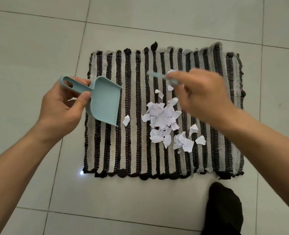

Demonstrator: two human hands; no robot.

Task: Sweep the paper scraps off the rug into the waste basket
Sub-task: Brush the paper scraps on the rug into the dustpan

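Observation:
A black and beige striped rug lies on the tiled floor. Several torn white paper scraps are heaped near its middle, with a few loose ones around the heap. My left hand grips the handle of a pale blue dustpan, whose mouth hangs tilted over the rug's left part, left of the scraps. My right hand is blurred above the far side of the heap and holds a small pale blue brush. No waste basket is in view.
Grey floor tiles surround the rug on all sides. A foot in a black sock stands on the floor just in front of the rug's near right corner. A bright light spot glints at the rug's near left corner.

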